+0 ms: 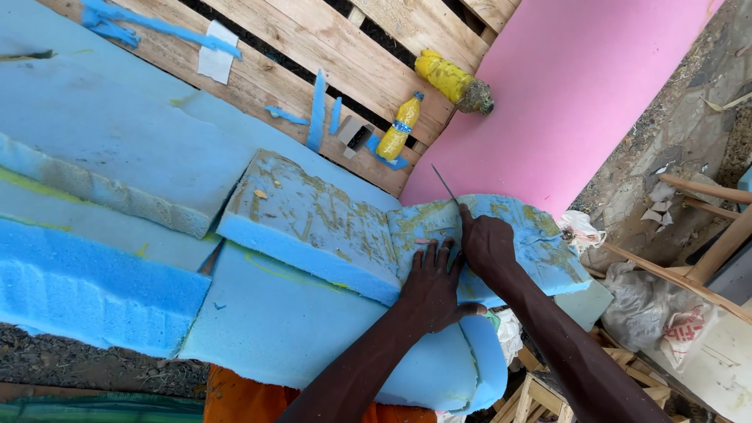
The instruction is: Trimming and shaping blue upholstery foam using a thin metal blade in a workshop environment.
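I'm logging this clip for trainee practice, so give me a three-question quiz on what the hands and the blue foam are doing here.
1. True or false: the left hand lies flat on the glue-stained blue foam slab.
2. Which hand holds the thin metal knife blade? A) left hand B) right hand C) neither
3. Fill in: the two yellow plastic bottles lie on the ___ pallet.

Key
1. True; its fingers are spread on the slab beside the cut line.
2. B; the blade's tip points away from the person, toward the pink foam sheet.
3. Wooden.
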